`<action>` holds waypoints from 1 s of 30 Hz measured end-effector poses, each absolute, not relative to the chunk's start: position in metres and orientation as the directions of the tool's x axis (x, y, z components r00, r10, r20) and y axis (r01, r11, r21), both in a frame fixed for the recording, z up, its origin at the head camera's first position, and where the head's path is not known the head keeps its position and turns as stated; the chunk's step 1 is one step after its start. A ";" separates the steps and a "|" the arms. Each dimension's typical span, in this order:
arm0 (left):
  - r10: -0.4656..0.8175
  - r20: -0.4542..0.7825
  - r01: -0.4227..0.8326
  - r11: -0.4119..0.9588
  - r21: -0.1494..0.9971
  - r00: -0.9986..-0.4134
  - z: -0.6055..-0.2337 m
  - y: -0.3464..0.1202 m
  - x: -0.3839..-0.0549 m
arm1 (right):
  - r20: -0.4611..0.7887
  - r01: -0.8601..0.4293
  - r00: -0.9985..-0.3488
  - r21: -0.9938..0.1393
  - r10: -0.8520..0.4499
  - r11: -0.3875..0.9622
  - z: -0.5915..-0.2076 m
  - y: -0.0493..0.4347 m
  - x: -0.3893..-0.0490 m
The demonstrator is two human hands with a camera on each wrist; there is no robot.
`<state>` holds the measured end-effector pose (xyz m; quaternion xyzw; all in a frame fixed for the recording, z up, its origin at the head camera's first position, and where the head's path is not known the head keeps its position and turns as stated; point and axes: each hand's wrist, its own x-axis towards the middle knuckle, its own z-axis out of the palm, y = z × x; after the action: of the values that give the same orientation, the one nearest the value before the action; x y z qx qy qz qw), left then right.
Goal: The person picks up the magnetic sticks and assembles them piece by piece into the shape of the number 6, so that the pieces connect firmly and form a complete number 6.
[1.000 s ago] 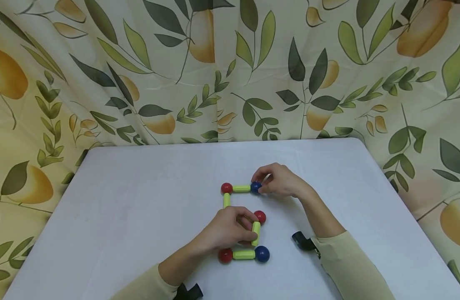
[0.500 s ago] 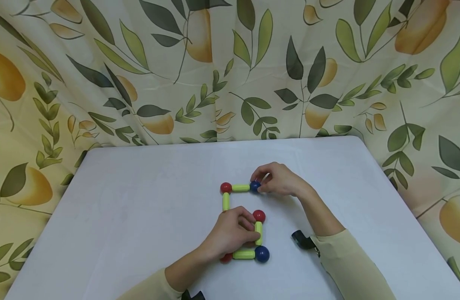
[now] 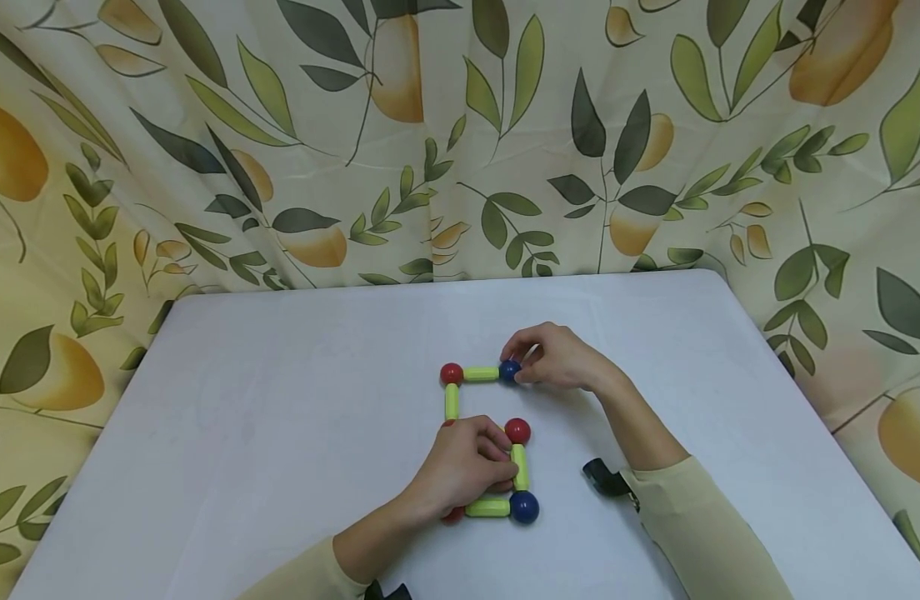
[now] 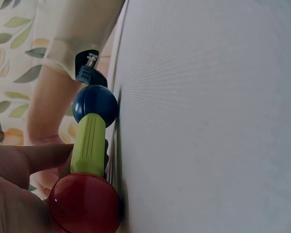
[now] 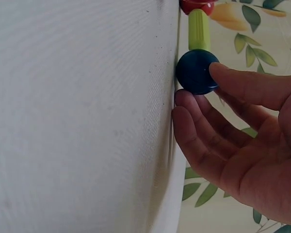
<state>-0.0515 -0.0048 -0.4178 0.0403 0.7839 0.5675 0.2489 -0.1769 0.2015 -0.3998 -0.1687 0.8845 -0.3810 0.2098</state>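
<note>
In the head view, a far row has a red ball [image 3: 451, 374], a yellow-green magnetic stick [image 3: 481, 374] and a blue ball [image 3: 509, 372]. My right hand [image 3: 561, 358] pinches that blue ball, thumb on one side in the right wrist view. Another stick [image 3: 452, 402] runs from the far red ball toward my left hand [image 3: 463, 467]. This hand grips the right-hand upright stick [image 3: 520, 468], which joins a red ball [image 3: 517, 431] to the near blue ball [image 3: 524, 507]. A near stick [image 3: 488, 508] links that blue ball to a near red ball [image 4: 85, 204]. My left hand covers the figure's middle.
The pieces lie on a white-covered table [image 3: 295, 400]. A patterned curtain [image 3: 400, 200] hangs behind it. Black wrist devices [image 3: 606, 479] sit at both sleeves.
My left hand has shifted slightly right, and its stick has swung at the lower end to meet the near blue ball. My right hand stays on the far blue ball.
</note>
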 end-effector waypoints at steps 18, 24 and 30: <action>0.356 -0.337 -0.192 0.385 0.903 -0.871 -0.419 -0.004 -0.053 | -0.243 -0.143 -0.857 -0.735 -0.454 0.663 -0.400 0.201 -0.178; 0.366 -0.353 -0.198 0.398 0.896 -0.861 -0.416 -0.006 -0.052 | -0.244 -0.141 -0.859 -0.733 -0.451 0.666 -0.401 0.202 -0.176; 0.364 -0.378 -0.197 0.446 0.873 -0.851 -0.405 -0.014 -0.055 | -0.243 -0.146 -0.858 -0.728 -0.452 0.670 -0.400 0.204 -0.175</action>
<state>-0.0552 -0.0139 -0.4049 0.0517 0.8069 0.5238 0.2680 -0.1748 0.2038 -0.3998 -0.1680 0.8900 -0.3701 0.2066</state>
